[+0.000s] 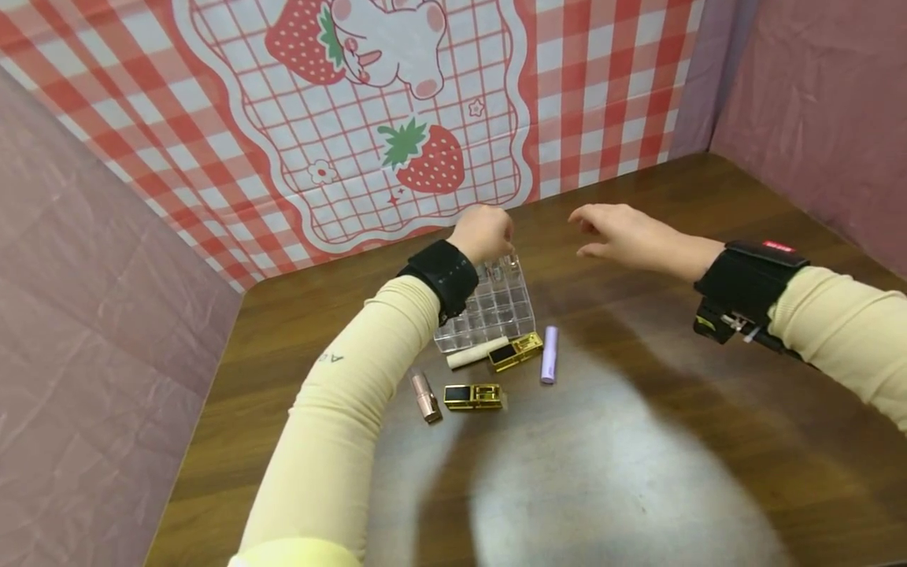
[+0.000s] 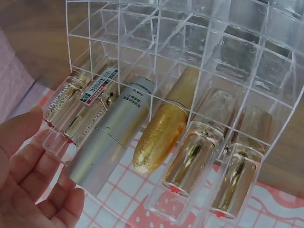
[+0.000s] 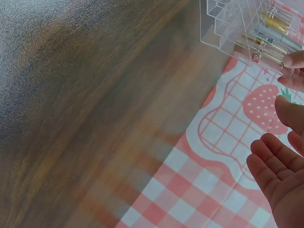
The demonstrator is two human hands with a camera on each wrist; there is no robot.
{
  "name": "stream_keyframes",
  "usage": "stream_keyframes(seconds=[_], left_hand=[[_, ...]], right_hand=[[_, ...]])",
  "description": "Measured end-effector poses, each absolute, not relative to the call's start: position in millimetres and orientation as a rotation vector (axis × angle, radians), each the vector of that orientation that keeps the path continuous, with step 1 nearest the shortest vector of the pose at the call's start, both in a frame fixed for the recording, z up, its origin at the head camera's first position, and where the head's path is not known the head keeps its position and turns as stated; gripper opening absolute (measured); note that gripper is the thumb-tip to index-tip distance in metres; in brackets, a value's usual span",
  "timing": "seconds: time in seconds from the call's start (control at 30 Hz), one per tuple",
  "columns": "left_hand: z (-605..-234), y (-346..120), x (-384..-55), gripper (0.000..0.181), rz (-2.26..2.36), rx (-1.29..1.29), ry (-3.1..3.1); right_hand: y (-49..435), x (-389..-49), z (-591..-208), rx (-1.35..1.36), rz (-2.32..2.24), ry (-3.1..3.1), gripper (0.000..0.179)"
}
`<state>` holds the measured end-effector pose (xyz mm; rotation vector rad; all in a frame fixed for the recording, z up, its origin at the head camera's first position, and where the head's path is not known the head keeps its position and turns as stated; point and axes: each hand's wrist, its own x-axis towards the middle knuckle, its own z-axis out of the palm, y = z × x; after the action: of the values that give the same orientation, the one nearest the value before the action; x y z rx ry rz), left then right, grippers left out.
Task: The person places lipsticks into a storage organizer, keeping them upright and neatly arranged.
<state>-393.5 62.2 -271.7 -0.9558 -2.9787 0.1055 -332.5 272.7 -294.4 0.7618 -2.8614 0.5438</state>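
Observation:
My left hand (image 1: pixel 483 234) is at the far end of a clear compartment organizer (image 1: pixel 492 311). In the left wrist view, its thumb and fingers pinch the outer end of a clear-cased lipstick (image 2: pixel 65 97) standing in the corner slot. Along the same row are another clear-cased lipstick with a barcode label (image 2: pixel 99 86), a silver tube (image 2: pixel 111 133), a gold tube (image 2: pixel 164 128) and two clear-cased gold lipsticks (image 2: pixel 192 159). My right hand (image 1: pixel 623 232) hovers right of the organizer, holding nothing, its fingers loosely bent.
Before the organizer lie a cream tube (image 1: pixel 476 353), a black-and-gold lipstick (image 1: pixel 516 352) and a lilac tube (image 1: pixel 549 354). Nearer are a second black-and-gold lipstick (image 1: pixel 473 397) and a rose-gold tube (image 1: pixel 425 397). A strawberry-print checked cloth (image 1: pixel 602 94) hangs behind the wooden table (image 1: pixel 638 331).

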Motion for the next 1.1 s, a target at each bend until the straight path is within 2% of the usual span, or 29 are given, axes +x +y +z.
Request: stream_keyframes(seconds=[0.3,0.6,0.9,1.1], left_hand=[[-267.8,53.8,-383.1,0.016,0.068,-0.900,-3.020],[-234.2,35.6,-375.4,0.037,-0.217,-0.706,-3.036],[-211.9,16.6,-362.6,0.032,-0.336,-0.681,-2.982],[-199.2,-5.1,-347.7,0.036,-0.453,-0.651,-2.970]], right_hand=[[265.3,-327.5,-292.8,0.778,0.560,-2.841,0.044],[264.4,-322.8,-288.4,0.766,0.533,-2.832,0.044],[256.6,-317.3,-281.2,0.769,0.524,-2.854,0.045],[252.9,-308.1,-275.8,0.781,0.493,-2.847,0.044]])
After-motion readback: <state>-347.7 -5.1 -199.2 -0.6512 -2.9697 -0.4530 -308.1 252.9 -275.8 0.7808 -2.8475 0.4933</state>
